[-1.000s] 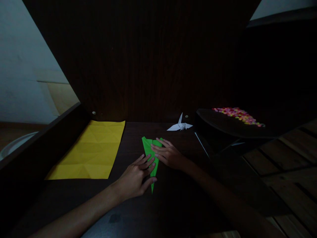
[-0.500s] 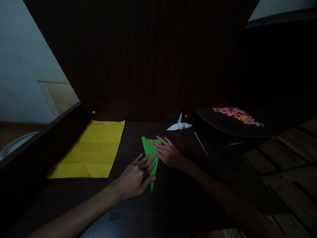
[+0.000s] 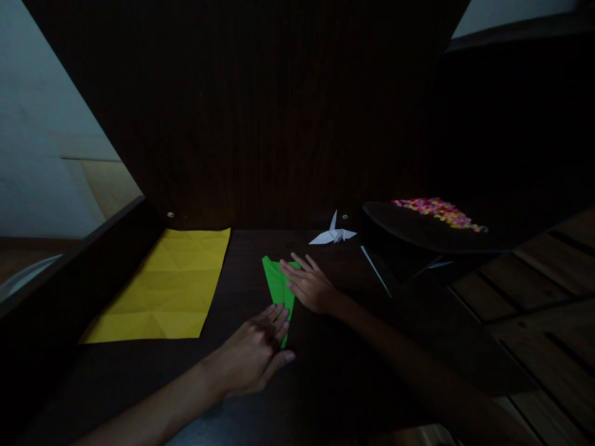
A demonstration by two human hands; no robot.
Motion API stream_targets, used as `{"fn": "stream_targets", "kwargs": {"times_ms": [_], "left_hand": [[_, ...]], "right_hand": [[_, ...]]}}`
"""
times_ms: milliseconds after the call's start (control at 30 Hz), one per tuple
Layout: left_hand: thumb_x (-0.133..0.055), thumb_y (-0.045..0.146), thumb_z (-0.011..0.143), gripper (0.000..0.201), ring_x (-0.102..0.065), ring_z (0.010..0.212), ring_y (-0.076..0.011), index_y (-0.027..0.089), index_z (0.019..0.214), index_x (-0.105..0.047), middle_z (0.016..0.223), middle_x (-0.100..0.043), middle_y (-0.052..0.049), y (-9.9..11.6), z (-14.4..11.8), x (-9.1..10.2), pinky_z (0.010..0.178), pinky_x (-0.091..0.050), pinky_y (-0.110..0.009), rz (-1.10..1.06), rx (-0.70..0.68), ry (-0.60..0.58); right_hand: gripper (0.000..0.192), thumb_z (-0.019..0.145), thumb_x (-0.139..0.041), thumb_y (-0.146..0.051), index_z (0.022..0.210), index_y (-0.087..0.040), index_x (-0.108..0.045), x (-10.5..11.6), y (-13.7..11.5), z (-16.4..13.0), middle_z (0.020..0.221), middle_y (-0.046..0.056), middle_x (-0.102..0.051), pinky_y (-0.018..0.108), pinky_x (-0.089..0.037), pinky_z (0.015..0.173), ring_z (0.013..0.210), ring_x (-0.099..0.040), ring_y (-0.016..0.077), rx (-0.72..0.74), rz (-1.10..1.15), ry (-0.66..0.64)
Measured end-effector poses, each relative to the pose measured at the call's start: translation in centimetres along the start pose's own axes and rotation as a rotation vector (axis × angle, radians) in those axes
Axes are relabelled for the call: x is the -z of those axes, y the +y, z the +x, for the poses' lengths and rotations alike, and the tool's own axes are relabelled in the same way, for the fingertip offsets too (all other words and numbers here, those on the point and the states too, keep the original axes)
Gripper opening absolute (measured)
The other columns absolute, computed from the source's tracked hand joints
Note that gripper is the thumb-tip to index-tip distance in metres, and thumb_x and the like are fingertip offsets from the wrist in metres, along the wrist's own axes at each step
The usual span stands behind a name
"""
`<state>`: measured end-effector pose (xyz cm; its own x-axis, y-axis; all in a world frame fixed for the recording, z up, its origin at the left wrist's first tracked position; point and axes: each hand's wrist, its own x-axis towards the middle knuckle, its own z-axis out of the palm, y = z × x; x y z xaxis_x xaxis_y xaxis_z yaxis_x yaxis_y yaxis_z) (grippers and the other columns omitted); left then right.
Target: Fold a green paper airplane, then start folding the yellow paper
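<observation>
Your left hand (image 3: pixel 253 354) lay flat on the dark wooden counter (image 3: pixel 325 384), fingers spread, fingertips on the near tip of the narrow folded green paper (image 3: pixel 277 286). Your right hand (image 3: pixel 310 286) pressed its far end, fingers spread. Further off lay a creased yellow paper sheet (image 3: pixel 167 288) and a small white paper crane (image 3: pixel 333 233).

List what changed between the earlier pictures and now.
The left hand slid back down the green paper toward its narrow tip, uncovering more of it. The right hand stays flat on the paper's wide end. Yellow sheet, white crane and the tray of coloured bits are unmoved.
</observation>
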<state>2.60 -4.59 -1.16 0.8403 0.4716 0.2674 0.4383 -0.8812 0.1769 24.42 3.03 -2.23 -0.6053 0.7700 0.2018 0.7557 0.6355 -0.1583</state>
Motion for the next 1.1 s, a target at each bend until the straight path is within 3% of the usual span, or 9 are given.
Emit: {"fn": "stream_targets", "kwargs": {"times_ms": [300, 433, 567, 667, 767, 933, 1100], "left_hand": [[-0.052, 0.051, 0.091, 0.051, -0.046, 0.131, -0.0331, 0.009, 0.12, -0.063, 0.135, -0.055, -0.02, -0.8, 0.0, 1.5, 0.104, -0.046, -0.047, -0.079, -0.094, -0.024], [-0.054, 0.054, 0.089, 0.053, -0.056, 0.121, -0.0344, 0.01, 0.116, -0.066, 0.126, -0.062, -0.02, -0.9, 0.3, 1.5, 0.101, -0.048, -0.051, -0.077, -0.093, 0.019], [-0.057, 0.051, 0.088, 0.05, -0.067, 0.106, -0.0295, 0.01, 0.115, -0.065, 0.108, -0.073, -0.015, -1.3, 0.4, 0.9, 0.099, -0.05, -0.049, -0.101, -0.023, 0.105], [-0.059, 0.042, 0.089, 0.045, -0.071, 0.098, -0.0251, 0.012, 0.121, -0.061, 0.104, -0.074, -0.012, -1.9, 0.3, 0.4, 0.097, -0.053, -0.045, -0.115, 0.045, 0.177], [-0.055, 0.028, 0.091, 0.039, -0.072, 0.092, -0.0216, 0.014, 0.127, -0.057, 0.108, -0.072, -0.011, -2.3, 0.1, 0.2, 0.084, -0.06, -0.037, -0.1, 0.129, 0.242], [-0.047, 0.014, 0.089, 0.05, -0.07, 0.097, -0.0203, 0.017, 0.139, -0.044, 0.12, -0.066, -0.012, -2.5, -0.3, 0.3, 0.078, -0.061, -0.032, -0.028, 0.149, 0.203], [-0.044, 0.008, 0.087, 0.069, -0.066, 0.104, -0.0237, 0.017, 0.151, -0.019, 0.127, -0.061, -0.016, -2.5, -0.4, 0.5, 0.08, -0.06, -0.034, 0.051, 0.137, 0.153]], "right_hand": [[0.059, 0.09, -0.04, -0.017, 0.148, -0.018, -0.031, 0.1, 0.1, -0.2, 0.154, 0.002, -0.031, 0.057, -0.012, 0.116, 0.146, -0.008, 0.0297, 0.009, 0.031, -0.023], [0.055, 0.092, -0.04, -0.018, 0.147, -0.014, -0.033, 0.2, 0.0, -0.3, 0.153, 0.005, -0.033, 0.056, -0.012, 0.117, 0.146, -0.006, 0.028, 0.021, 0.037, -0.006], [0.049, 0.097, -0.036, -0.024, 0.145, -0.012, -0.037, 0.2, 0.3, -0.6, 0.153, 0.009, -0.031, 0.057, -0.013, 0.116, 0.146, -0.005, 0.0278, -0.004, 0.037, 0.095], [0.048, 0.097, -0.033, -0.026, 0.143, -0.012, -0.04, 0.3, 0.4, -0.8, 0.154, 0.01, -0.03, 0.058, -0.015, 0.115, 0.146, -0.008, 0.0283, -0.03, 0.038, 0.227], [0.046, 0.097, -0.033, -0.026, 0.139, -0.012, -0.045, 0.4, 0.4, -1.0, 0.151, 0.012, -0.036, 0.057, -0.017, 0.115, 0.145, -0.015, 0.0273, -0.046, 0.056, 0.34], [0.042, 0.097, -0.034, -0.028, 0.132, -0.014, -0.053, 0.5, 0.3, -1.0, 0.142, 0.012, -0.049, 0.055, -0.023, 0.113, 0.14, -0.03, 0.0256, -0.082, 0.131, 0.451], [0.037, 0.097, -0.035, -0.028, 0.124, -0.016, -0.058, 0.4, 0.3, -0.9, 0.135, 0.011, -0.055, 0.051, -0.028, 0.111, 0.134, -0.038, 0.0253, -0.118, 0.202, 0.51]]}}
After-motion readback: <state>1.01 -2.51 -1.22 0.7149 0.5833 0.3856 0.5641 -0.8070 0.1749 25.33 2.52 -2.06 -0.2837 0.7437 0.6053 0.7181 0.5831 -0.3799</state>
